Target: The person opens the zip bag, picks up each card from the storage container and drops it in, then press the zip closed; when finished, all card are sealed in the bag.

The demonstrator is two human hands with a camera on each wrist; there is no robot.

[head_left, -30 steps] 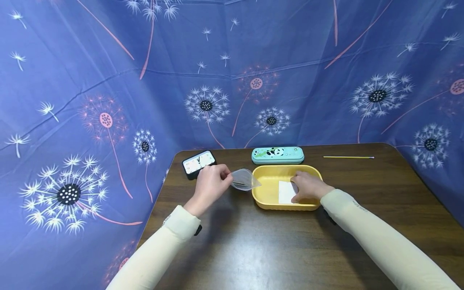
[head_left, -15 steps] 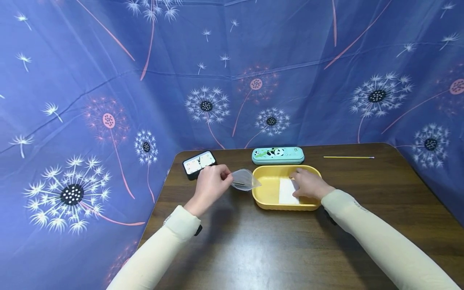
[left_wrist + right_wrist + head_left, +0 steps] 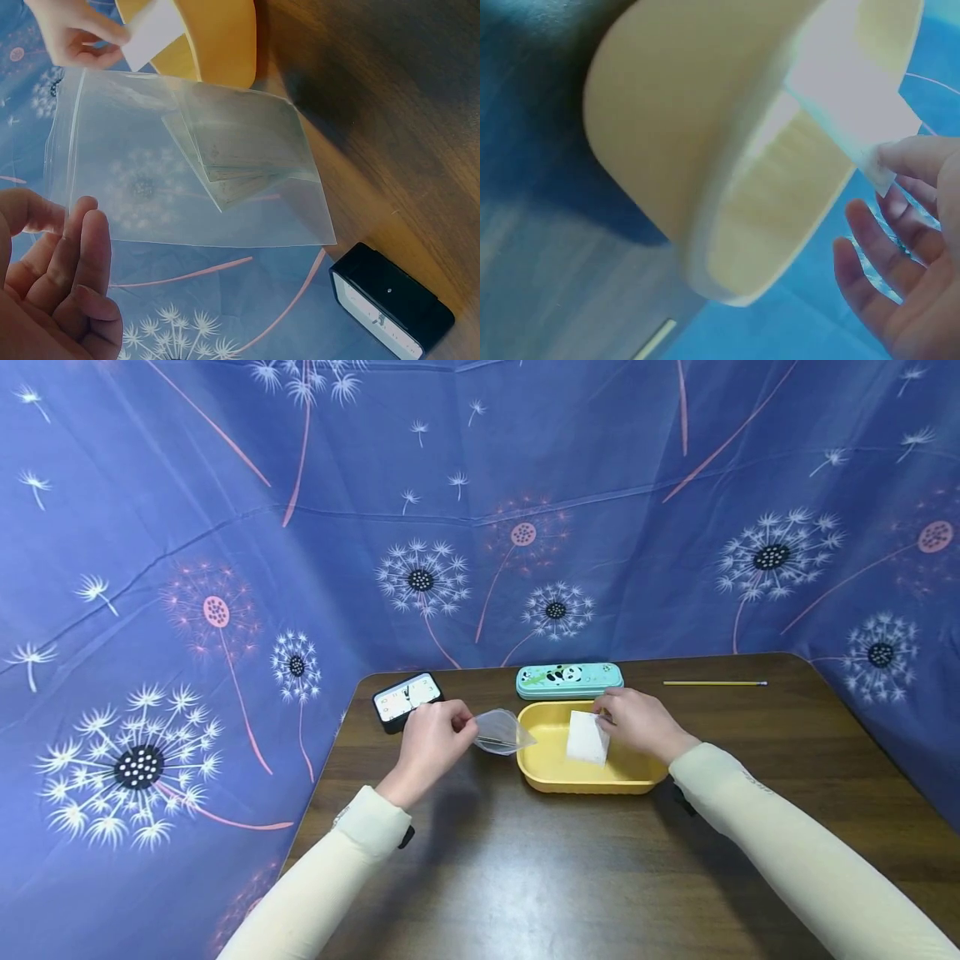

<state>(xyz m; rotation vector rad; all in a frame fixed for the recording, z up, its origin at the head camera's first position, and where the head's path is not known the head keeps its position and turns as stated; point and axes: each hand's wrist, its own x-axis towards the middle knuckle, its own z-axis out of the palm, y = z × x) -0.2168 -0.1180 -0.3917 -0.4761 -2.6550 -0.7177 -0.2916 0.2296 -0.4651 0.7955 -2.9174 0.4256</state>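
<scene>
My left hand (image 3: pixel 433 742) pinches a clear zip bag (image 3: pixel 127 161) by its edge near the zip strip. Several thin flat sheets (image 3: pixel 247 139) lie inside the bag, seen through the plastic. Over the yellow tray (image 3: pixel 585 787), my right hand (image 3: pixel 639 722) holds a white paper rectangle (image 3: pixel 586 739) between thumb and fingers. The paper is tilted up; in the right wrist view it looks pale and overexposed. The bag's far corner reaches the tray's left rim in the head view; whether they touch, I cannot tell.
Left of the tray, a black-cased clock (image 3: pixel 407 700) stands behind my left hand. A mint pencil case (image 3: pixel 570 681) with a panda picture lies behind the tray. Farther right on the wooden table (image 3: pixel 495 877) is a yellow pencil (image 3: pixel 715 683). Patterned blue cloth (image 3: pixel 480 585) hangs behind.
My right hand has lifted the white paper from the tray floor, and the paper now tilts above it. The left hand and bag have stayed nearly still.
</scene>
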